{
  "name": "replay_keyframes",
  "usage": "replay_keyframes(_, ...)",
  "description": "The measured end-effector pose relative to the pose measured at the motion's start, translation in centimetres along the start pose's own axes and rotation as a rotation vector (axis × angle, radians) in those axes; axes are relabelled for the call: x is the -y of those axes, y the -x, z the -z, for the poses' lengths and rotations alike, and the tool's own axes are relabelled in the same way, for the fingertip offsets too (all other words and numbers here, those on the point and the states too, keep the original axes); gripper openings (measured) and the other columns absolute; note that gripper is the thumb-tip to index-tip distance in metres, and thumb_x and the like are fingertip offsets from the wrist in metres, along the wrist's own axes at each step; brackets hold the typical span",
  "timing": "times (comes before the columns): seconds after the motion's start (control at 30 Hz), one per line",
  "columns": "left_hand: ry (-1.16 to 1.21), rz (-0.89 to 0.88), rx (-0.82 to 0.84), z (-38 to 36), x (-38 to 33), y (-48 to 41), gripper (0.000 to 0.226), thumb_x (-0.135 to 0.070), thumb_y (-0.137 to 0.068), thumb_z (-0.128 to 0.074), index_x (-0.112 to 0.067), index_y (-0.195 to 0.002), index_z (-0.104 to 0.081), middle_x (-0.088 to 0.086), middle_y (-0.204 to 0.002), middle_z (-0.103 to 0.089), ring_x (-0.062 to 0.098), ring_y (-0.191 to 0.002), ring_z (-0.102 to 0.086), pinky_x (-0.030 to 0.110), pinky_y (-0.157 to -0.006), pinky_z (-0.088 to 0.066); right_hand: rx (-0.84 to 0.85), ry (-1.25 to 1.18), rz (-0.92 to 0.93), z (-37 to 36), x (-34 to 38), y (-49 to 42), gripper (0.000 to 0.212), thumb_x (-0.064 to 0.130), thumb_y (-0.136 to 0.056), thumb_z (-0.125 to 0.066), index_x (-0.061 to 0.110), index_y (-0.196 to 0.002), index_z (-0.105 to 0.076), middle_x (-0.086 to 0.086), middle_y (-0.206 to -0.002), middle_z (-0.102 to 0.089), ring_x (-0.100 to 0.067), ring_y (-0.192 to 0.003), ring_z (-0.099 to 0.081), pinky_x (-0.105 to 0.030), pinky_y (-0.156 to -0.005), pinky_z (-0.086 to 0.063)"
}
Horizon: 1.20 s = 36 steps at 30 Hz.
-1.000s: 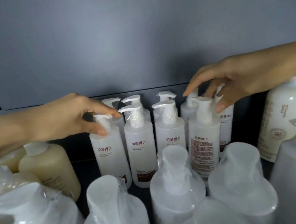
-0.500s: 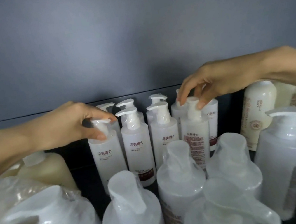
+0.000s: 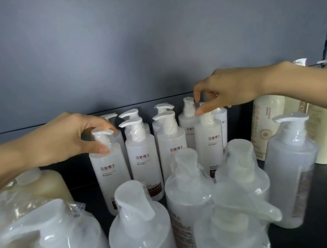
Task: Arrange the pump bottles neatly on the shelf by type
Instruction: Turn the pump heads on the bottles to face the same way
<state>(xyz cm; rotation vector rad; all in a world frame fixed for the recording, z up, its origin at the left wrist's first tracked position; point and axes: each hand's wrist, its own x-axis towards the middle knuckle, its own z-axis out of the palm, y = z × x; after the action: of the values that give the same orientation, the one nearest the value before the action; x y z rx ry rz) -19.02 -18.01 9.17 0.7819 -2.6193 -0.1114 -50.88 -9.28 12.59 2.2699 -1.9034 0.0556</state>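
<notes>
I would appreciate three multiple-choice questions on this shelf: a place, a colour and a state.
1. The left hand holds: A a cream bottle; B the pump of the leftmost front small bottle; C a wrapped bottle.
2. The back panel is: A dark grey; B red; C yellow.
3. The right hand is: A flat on the shelf; B hanging idle; C gripping the pump of the rightmost front small bottle.
Answers: B, its fingers curl round that pump; A, grey fills the view above the hands; C, its fingers close on that pump.
</notes>
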Motion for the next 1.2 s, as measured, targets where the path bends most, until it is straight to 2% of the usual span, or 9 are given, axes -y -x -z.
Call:
replay_keyframes(0.07,0.021,0.023,0.005,-0.1,0.1,0.1,0.036,-0.021,-0.067,-0.082,-0.045,-0.085,-0.063,-0.042,-0.087,-0.060,-0.010,-0.080,-0.060,0.004,-0.072,-0.041,-0.002,-0.017,0.007,-0.1,-0.2,0.4,0.038,0.057,-0.084,-0.054,0.024,-0.104,-0.058,0.012,-0.077,-0.058,-0.004,-0.069,-0.054,-0.030,-0.065,-0.045)
replay_keyframes(0.17,0.052,0.077,0.014,-0.1,0.4,0.2,0.041,-0.028,-0.064,-0.081,-0.042,-0.092,-0.054,-0.025,-0.090,-0.068,0.015,-0.086,-0.066,0.038,-0.086,-0.050,-0.016,-0.120,0.045,-0.4,-0.3,0.8,0.037,0.053,-0.080,-0.061,0.022,-0.101,-0.060,0.007,-0.094,-0.062,-0.005,-0.079,-0.055,-0.030,-0.074,-0.047)
replay_keyframes(0.23,0.058,0.069,0.019,-0.1,0.5,0.2,0.039,-0.031,-0.064,-0.080,-0.042,-0.088,-0.052,-0.025,-0.091,-0.068,0.017,-0.088,-0.066,0.044,-0.085,-0.049,0.021,-0.207,0.048,-0.9,-0.5,1.0,0.043,0.047,-0.076,-0.070,0.021,-0.106,-0.054,0.004,-0.105,-0.061,-0.006,-0.084,-0.057,-0.029,-0.078,-0.049)
replay_keyframes(0.33,0.056,0.057,-0.008,-0.4,0.6,0.3,0.041,-0.025,-0.067,-0.081,-0.041,-0.088,-0.050,-0.031,-0.091,-0.064,0.005,-0.085,-0.063,0.022,-0.082,-0.048,0.087,-0.288,0.025,-2.0,-0.9,1.0,0.055,0.049,-0.065,-0.078,0.033,-0.105,-0.043,-0.002,-0.103,-0.062,-0.024,-0.089,-0.062,-0.045,-0.081,-0.052)
replay_keyframes(0.4,0.049,0.051,-0.038,-0.4,0.5,0.5,0.043,-0.023,-0.068,-0.081,-0.042,-0.090,-0.049,-0.026,-0.093,-0.062,0.003,-0.087,-0.059,0.009,-0.071,-0.042,0.073,-0.363,0.050,-2.7,-1.2,1.1,0.055,0.049,-0.062,-0.080,0.038,-0.098,-0.040,0.003,-0.100,-0.060,-0.022,-0.089,-0.062,-0.048,-0.081,-0.052)
replay_keyframes(0.5,0.037,0.048,-0.039,-0.3,0.5,0.5,0.043,-0.023,-0.068,-0.081,-0.043,-0.089,-0.049,-0.016,-0.092,-0.062,0.007,-0.085,-0.059,0.013,-0.069,-0.043,0.038,-0.478,0.047,-3.5,-1.6,1.3,0.056,0.041,-0.063,-0.083,0.043,-0.098,-0.039,0.015,-0.109,-0.053,-0.010,-0.089,-0.062,-0.041,-0.083,-0.053)
replay_keyframes(0.67,0.087,0.082,-0.004,-0.2,0.2,0.4,0.040,-0.020,-0.068,-0.082,-0.038,-0.086,-0.052,-0.020,-0.091,-0.064,0.010,-0.082,-0.065,0.029,-0.074,-0.050,0.012,-0.564,0.036,-4.5,-1.7,1.7,0.060,0.032,-0.066,-0.083,0.045,-0.102,-0.037,0.025,-0.118,-0.043,-0.003,-0.091,-0.059,-0.023,-0.072,-0.052)
replay_keyframes(0.83,0.125,0.090,-0.007,-0.2,-0.1,0.3,0.038,-0.015,-0.067,-0.082,-0.035,-0.084,-0.053,-0.019,-0.086,-0.066,0.007,-0.079,-0.064,0.021,-0.071,-0.046,0.062,-0.634,0.072,-4.3,-1.6,1.1,0.064,0.044,-0.058,-0.086,0.044,-0.104,-0.042,0.011,-0.123,-0.047,-0.018,-0.101,-0.060,-0.046,-0.090,-0.051)
replay_keyframes(1.2,0.127,0.092,-0.012,-0.3,0.1,0.4,0.040,-0.017,-0.067,-0.081,-0.038,-0.086,-0.053,-0.019,-0.090,-0.065,0.005,-0.082,-0.064,0.019,-0.073,-0.046,0.076,-0.616,0.103,-4.0,-0.8,0.4,0.060,0.031,-0.064,-0.085,0.030,-0.107,-0.043,-0.002,-0.113,-0.055,-0.031,-0.095,-0.060,-0.053,-0.084,-0.050)
